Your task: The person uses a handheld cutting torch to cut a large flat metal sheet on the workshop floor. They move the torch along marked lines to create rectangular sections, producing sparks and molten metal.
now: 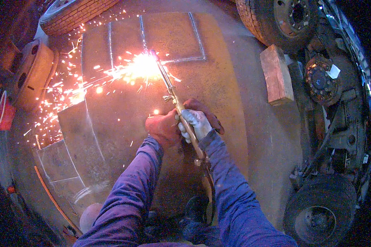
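Note:
My right hand (pixel 197 123), in a pale covering, wraps round the brass handle of a cutting torch (pixel 174 92). My left hand (pixel 165 125), in a red glove, is closed against the torch's other side; its fingers are partly hidden. A darker red glove-like piece (pixel 210 115) shows behind my right hand; I cannot tell whether it belongs to the left glove. The torch tip meets a rusty steel plate (pixel 210 86) in a white-pink glare that hides the cut itself. Sparks (pixel 76 96) spray to the left. Pale chalk lines (pixel 187 59) mark the plate.
Tyres lie at the far left (pixel 76 16) and far right (pixel 280 20), with another tyre (pixel 319 210) at the near right. A wooden block (pixel 276 76) stands right of the plate, beside a rusty hub (pixel 322 80). An orange hose (pixel 55 201) curves along the left. My boots (pixel 196 212) are below.

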`<action>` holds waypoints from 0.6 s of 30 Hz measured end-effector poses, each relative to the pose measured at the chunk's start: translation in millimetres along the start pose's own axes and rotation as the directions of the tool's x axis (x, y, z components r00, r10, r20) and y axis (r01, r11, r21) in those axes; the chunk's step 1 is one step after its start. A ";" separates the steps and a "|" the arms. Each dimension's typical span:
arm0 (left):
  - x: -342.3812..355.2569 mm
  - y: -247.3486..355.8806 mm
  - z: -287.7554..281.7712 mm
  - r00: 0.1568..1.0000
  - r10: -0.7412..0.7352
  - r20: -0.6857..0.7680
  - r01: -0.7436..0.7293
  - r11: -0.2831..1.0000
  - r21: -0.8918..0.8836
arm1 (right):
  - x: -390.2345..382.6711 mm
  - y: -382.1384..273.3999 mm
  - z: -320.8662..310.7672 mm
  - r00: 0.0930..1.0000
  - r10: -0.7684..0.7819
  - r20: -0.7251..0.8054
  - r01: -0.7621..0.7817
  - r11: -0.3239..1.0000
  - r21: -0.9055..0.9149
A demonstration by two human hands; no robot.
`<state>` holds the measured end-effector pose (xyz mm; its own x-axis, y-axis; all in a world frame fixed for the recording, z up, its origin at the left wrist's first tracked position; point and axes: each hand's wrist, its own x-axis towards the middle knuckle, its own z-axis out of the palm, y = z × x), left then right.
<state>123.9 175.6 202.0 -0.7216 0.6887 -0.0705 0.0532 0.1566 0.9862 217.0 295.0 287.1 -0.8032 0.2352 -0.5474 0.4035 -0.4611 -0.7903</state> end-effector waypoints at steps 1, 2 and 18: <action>2.9 -3.8 2.4 0.995 -0.097 -0.003 0.095 0.978 -0.187 | 1.6 -1.2 -0.2 1.000 -0.002 0.000 0.002 1.000 -0.001; 4.7 -7.1 4.6 0.992 -0.129 0.007 0.126 0.956 -0.266 | 2.0 -1.5 -0.3 1.000 0.003 -0.001 -0.003 1.000 -0.002; -9.6 51.4 -30.9 0.988 -0.025 0.155 -0.080 0.768 0.636 | -19.1 5.4 18.7 0.983 -0.151 0.105 0.120 0.960 0.254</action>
<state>112.2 155.2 258.0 -0.6071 0.7859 -0.1173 0.5378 0.5150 0.6675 226.3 272.0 298.5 -0.8963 0.2109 -0.3902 0.1796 -0.6318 -0.7540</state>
